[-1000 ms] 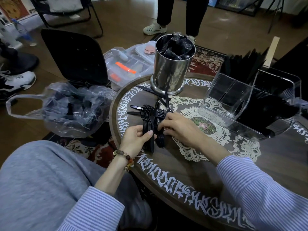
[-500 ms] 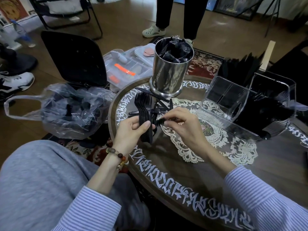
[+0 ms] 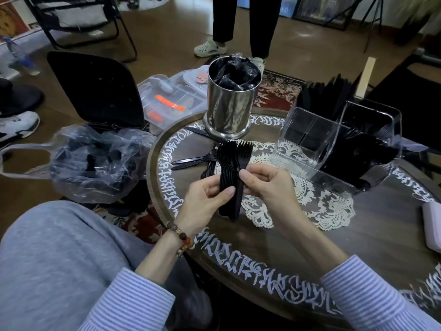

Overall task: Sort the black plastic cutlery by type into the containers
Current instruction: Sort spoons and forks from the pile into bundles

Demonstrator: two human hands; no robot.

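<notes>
My left hand (image 3: 205, 197) grips a stacked bundle of black plastic forks (image 3: 232, 168) by the handles, tines pointing away from me. My right hand (image 3: 267, 182) pinches the bundle from the right side. A few loose black cutlery pieces (image 3: 191, 161) lie on the round table behind the bundle. A steel cylinder container (image 3: 230, 103) holds black wrapped pieces at the table's far edge. A clear acrylic divided holder (image 3: 334, 144) lies tilted at the right, with black cutlery in its right compartments.
The round dark table (image 3: 358, 235) carries a lace doily (image 3: 331, 209) and a pale box (image 3: 433, 225) at the right edge. A clear plastic bag (image 3: 95, 163) with dark contents sits at the left. A person's legs (image 3: 245, 22) stand beyond the table.
Both hands have lifted the fork bundle off the table and squared it upright. My right hand has added its fork to the stack and now holds the bundle's side.
</notes>
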